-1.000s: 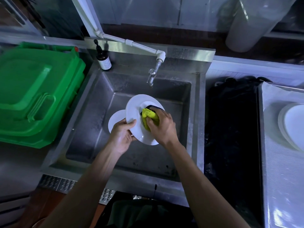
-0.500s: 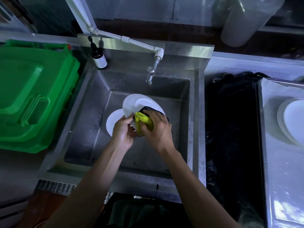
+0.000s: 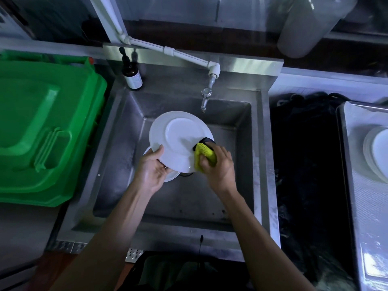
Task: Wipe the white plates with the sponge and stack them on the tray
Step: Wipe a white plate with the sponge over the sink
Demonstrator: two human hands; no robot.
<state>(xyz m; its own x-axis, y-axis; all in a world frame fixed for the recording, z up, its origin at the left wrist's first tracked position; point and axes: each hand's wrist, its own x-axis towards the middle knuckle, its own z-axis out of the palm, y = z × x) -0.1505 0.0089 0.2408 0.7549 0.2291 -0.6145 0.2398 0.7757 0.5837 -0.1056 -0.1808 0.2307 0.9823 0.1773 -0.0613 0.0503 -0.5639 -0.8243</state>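
Note:
Over the steel sink [image 3: 260, 148] I hold a white plate [image 3: 178, 137], its face turned up toward me. My left hand [image 3: 152, 169] grips its lower left rim, thumb on top. A yellow sponge [image 3: 202, 157] with a dark backing is gripped in my right hand [image 3: 220, 166] and pressed against the plate's lower right rim. Another white plate [image 3: 171, 176] lies on the sink floor beneath, mostly hidden. At the far right, wiped white plates [image 3: 378, 152] are stacked on a steel tray [image 3: 357, 196].
A faucet [image 3: 205, 97] on a white pipe hangs over the sink's back. A brown pump bottle [image 3: 131, 75] stands at the back left corner. A green plastic bin lid [image 3: 42, 127] lies left of the sink. A dark gap [image 3: 304, 164] separates sink and tray.
The plate has tilted from nearly edge-on to face up and now looks larger. The sponge slid from the plate's middle to its lower right rim. My left hand shifted to the lower left rim.

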